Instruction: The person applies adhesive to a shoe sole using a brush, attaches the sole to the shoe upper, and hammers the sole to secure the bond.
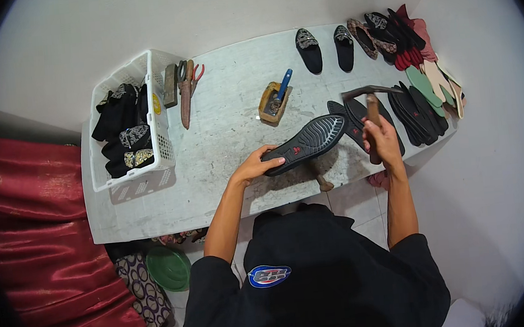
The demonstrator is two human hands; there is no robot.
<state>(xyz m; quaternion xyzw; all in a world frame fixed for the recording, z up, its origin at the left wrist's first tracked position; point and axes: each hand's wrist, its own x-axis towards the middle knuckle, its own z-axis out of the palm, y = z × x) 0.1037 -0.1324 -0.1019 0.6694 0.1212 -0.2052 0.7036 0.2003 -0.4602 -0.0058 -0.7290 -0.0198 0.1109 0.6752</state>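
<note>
My left hand (pixel 255 166) grips the heel end of a black shoe sole (pixel 310 144), its ribbed tread facing up and its toe pointing right. Whether an upper is attached underneath cannot be seen. In my right hand (pixel 382 143) is a hammer (pixel 372 109), held upright by its wooden handle with the metal head above the table, apart from the sole. Behind the hammer lie more black soles (pixel 389 118). A brown knob-ended bar (pixel 324 183) sticks out from under the held sole at the table's near edge.
A yellowish tub (pixel 267 112) holds a blue-handled brush (pixel 284 83). White basket (pixel 162 144) with black shoe pieces stands left, beside red-handled pliers (pixel 198 72) and a sheathed tool (pixel 186 104). Finished-looking shoes (pixel 309 53) and green and beige insoles (pixel 423 87) lie right on the table (pixel 217 74).
</note>
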